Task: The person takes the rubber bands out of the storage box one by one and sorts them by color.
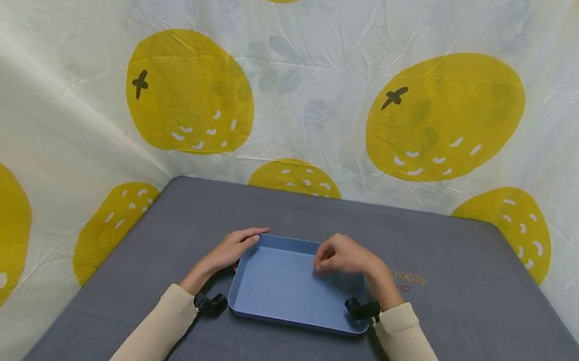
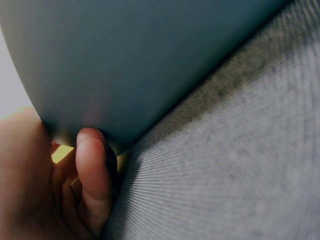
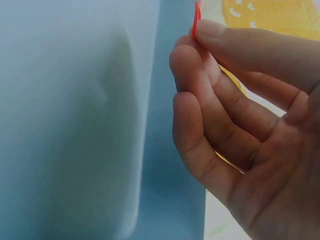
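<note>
A shallow blue tray [image 1: 288, 289] lies on the grey table in front of me. My left hand [image 1: 231, 251] holds its far left corner, with the thumb by the rim; in the left wrist view a curled finger [image 2: 92, 165] meets the tray's outer wall [image 2: 125, 65]. Above the right part of the tray is my right hand [image 1: 345, 254]. Its thumb and index finger pinch a thin red rubber band [image 3: 195, 22], seen in the right wrist view, while the other fingers curl inward. In the head view that band is barely visible.
To the right of the tray, several yellow-orange rubber bands [image 1: 409, 278] lie on the grey tabletop [image 1: 490, 337], with a red one [image 1: 405, 288] nearer to me, partly behind the right forearm. A white curtain with yellow fruit shapes [image 1: 319, 101] hangs beyond the table.
</note>
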{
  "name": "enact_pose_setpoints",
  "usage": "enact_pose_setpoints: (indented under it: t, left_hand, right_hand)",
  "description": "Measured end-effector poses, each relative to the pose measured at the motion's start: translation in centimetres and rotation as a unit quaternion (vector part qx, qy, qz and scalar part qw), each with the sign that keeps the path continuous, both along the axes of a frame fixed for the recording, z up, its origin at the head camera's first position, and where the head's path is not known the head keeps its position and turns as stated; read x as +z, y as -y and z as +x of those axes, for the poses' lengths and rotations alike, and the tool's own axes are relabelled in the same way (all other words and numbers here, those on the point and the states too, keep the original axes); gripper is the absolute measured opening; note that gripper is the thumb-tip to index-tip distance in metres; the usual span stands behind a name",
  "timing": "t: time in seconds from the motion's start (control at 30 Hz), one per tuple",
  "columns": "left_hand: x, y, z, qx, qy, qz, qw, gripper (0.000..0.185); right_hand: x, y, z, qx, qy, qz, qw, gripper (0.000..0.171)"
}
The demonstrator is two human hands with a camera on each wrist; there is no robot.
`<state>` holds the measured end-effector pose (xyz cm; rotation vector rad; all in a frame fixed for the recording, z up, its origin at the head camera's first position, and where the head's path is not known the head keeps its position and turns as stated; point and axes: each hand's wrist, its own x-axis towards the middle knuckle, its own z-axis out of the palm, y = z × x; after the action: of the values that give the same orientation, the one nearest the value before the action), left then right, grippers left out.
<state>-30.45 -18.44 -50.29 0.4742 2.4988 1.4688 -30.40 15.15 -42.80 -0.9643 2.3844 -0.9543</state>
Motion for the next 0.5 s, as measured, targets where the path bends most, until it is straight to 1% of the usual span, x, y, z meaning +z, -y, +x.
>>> enact_pose_setpoints:
  t: [0.23,0.37,0.5]
  left_hand:
    - [0.09,0.04,0.1,-0.012,0.002,0.001,0.9999,0.042]
    - [0.04,0.12,0.08,-0.01,0.0,0.007,0.9999,0.041]
    - [0.03,0.18,0.03,-0.006,-0.003,0.004,1.0,0.04]
  right_hand:
    - [0.33,-0.28,0.21,0.005,0.001,-0.01,1.0,0.009]
    - [0.49,-0.33,0.16,-0.001,0.0,-0.008,1.0,0.009]
    - [0.81,-0.5,0.17,-0.005,-0.003,-0.01,1.0,0.009]
